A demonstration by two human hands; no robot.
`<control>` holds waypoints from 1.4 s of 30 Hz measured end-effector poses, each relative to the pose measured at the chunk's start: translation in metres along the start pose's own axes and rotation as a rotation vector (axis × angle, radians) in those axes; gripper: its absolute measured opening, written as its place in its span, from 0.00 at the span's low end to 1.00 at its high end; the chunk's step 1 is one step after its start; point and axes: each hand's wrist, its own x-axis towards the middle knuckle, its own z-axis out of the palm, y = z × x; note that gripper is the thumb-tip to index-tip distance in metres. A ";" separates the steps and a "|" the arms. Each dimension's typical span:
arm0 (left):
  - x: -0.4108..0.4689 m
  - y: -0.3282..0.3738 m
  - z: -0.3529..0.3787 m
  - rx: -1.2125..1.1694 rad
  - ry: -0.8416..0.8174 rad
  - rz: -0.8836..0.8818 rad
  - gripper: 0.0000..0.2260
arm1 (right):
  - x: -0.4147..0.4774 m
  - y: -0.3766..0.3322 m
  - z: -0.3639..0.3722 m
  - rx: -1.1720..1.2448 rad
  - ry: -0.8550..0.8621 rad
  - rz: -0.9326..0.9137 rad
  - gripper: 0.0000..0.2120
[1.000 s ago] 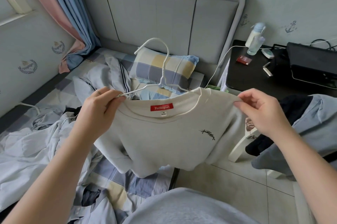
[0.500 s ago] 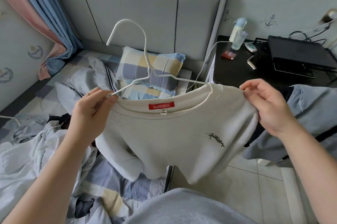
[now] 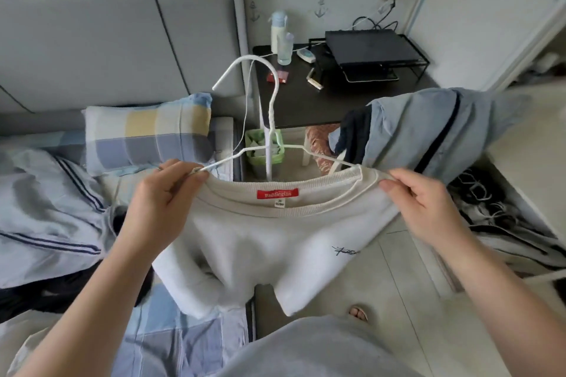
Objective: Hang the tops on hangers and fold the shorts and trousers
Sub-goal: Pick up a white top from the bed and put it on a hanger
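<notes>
A bed [image 3: 190, 343] with a checked sheet is seen at left, backed by a grey padded headboard [image 3: 92, 39]. Crumpled pale blue clothes [image 3: 46, 208] are spread over the bed. A cream sweatshirt [image 3: 260, 248] is held up in the centre, over the bed edge and the tiled floor [image 3: 407, 284], with its neck opening turned to the camera. A blue shirt [image 3: 428, 128] is draped at right, just beyond the right hand. A checked pillow [image 3: 147, 134] is propped against the headboard. A black worktop [image 3: 306, 100] is set beside the bed, carrying a bottle [image 3: 278, 30] and a black device on a wire rack [image 3: 367, 45]. A white hanger [image 3: 269, 119] is held upright, hook above the collar; its right arm is passed inside the neck opening, its left arm end is left outside the collar. The hands are kept apart at either shoulder. The hanger's left end and the collar edge are pinched together by the left hand [image 3: 162, 205]. The right shoulder fabric is pinched by the right hand [image 3: 425, 208]. A red label [image 3: 277, 193] is sewn inside the collar.
</notes>
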 end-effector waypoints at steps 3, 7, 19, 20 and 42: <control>0.026 0.020 0.040 -0.015 -0.081 0.072 0.08 | -0.021 0.019 -0.040 -0.061 0.031 0.031 0.23; 0.060 0.058 0.106 -0.060 -0.249 0.171 0.12 | -0.058 0.042 -0.092 -0.122 0.057 0.136 0.18; 0.133 0.204 0.319 -0.244 -0.585 0.484 0.06 | -0.136 0.103 -0.241 -0.118 0.170 0.437 0.18; 0.137 0.219 0.337 -0.247 -0.600 0.501 0.05 | -0.141 0.106 -0.254 -0.123 0.186 0.462 0.18; 0.226 0.420 0.597 -0.291 -0.786 0.636 0.18 | -0.111 0.144 -0.374 0.039 0.808 0.683 0.10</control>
